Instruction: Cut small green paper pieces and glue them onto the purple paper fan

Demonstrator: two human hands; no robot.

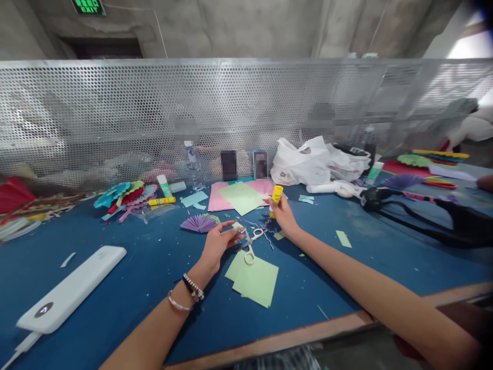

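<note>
My right hand (284, 215) is closed around a yellow glue stick (276, 196), held upright above the blue table (115, 277). My left hand (218, 242) pinches a small folded strip of light green paper (235, 226) between thumb and fingers. White-handled scissors (251, 243) lie just right of that hand, partly on a stack of light green paper sheets (254, 280). A purple folded paper fan (198, 223) lies just beyond my left hand. Pink and green sheets (239, 198) lie further back.
A white power bank (71, 288) with a cable lies at the left. Colourful paper fans (123, 195), glue sticks, a water bottle (193, 165), a white plastic bag (308, 162) and a black bag (423, 210) line the back and right. A perforated metal screen (246, 108) closes the far side.
</note>
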